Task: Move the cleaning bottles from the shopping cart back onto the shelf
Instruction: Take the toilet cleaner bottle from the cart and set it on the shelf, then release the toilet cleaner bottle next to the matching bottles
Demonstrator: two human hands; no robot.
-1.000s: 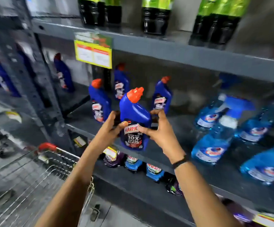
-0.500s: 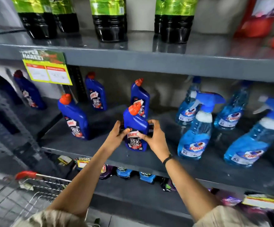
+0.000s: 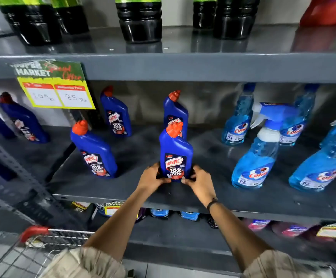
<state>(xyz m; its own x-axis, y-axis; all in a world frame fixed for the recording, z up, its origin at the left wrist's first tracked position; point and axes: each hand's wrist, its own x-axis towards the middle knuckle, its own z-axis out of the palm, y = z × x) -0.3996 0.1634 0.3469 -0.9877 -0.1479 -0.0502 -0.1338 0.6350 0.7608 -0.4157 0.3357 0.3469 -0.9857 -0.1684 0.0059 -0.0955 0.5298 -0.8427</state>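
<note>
A dark blue Harpic bottle point(image 3: 175, 153) with an orange cap stands upright on the grey middle shelf point(image 3: 123, 187), near its front. My left hand point(image 3: 152, 178) grips its base from the left and my right hand point(image 3: 198, 182) grips it from the right. Another Harpic bottle point(image 3: 175, 111) stands directly behind it. More Harpic bottles stand to the left, one at the front point(image 3: 94, 151) and one at the back point(image 3: 116, 115). The shopping cart point(image 3: 34, 245), with a red handle, shows at the lower left; its contents are hidden.
Light blue Colin spray bottles point(image 3: 257, 157) fill the right side of the same shelf. Dark bottles with green labels point(image 3: 140, 21) stand on the shelf above. A yellow price sign point(image 3: 56, 91) hangs from that shelf's edge. Pouches lie on the lower shelf point(image 3: 183, 231).
Both hands carried the Harpic bottle forward and down onto the middle shelf, where it now stands. The camera view swung right and closer to the shelf.
</note>
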